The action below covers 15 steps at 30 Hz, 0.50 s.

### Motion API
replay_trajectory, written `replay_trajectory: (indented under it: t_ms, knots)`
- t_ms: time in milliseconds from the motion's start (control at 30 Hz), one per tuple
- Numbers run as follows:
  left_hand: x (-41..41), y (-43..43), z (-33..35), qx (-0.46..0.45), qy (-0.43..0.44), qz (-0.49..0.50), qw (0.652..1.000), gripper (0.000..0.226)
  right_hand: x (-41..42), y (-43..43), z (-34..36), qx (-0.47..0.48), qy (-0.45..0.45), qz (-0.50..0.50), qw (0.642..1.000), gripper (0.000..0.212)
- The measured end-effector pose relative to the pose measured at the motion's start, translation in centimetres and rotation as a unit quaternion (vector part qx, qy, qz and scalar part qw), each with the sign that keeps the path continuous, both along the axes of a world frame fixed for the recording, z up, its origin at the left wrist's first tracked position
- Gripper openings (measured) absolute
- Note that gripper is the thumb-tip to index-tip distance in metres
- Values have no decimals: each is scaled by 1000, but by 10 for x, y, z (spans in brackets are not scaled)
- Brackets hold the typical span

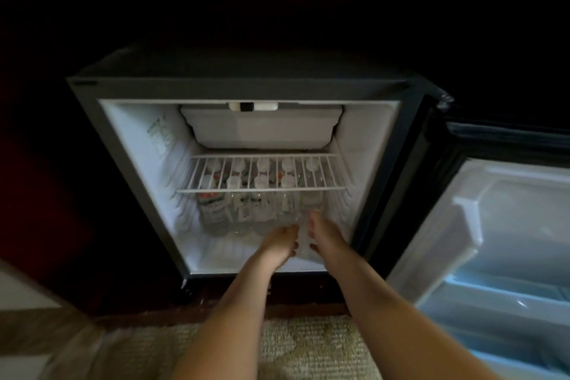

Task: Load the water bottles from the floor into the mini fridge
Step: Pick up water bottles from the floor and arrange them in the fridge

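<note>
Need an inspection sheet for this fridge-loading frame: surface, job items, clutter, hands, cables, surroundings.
Surface: mini fridge floor, white; bottles stand on it.
Job's things: water bottles upright in rows under the wire shelf; one clear bottle at front right, between the hands.
Clutter: nothing seen.
Hands: left hand and right hand curl round the clear bottle; blurred.
Cables: nothing seen.
Surroundings: door open to the right; woven rug below; room dark.

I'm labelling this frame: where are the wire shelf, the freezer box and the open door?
wire shelf (259,190), head view, front rail
freezer box (262,131), head view, front face
open door (509,225), head view, inner liner
</note>
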State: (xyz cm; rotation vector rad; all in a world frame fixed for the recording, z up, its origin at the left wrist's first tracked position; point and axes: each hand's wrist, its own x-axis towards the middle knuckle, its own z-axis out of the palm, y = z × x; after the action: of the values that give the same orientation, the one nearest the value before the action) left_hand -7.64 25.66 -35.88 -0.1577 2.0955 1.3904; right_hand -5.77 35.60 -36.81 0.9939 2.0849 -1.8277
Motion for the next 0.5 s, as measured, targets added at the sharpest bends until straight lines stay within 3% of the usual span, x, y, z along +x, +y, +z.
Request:
replay_trajectory:
  t_ms: [167,367,500]
  knots:
    - [30,-29,32,-39,42,-31,998,36,31,-2,35,11,40,9,999,26]
    - [82,-43,83,-88,94,-75,989,63,87,1,92,121,124,101,980,28]
    - [130,-36,122,-63,143,-110,982,40,137,5,133,197,172,169,950,28]
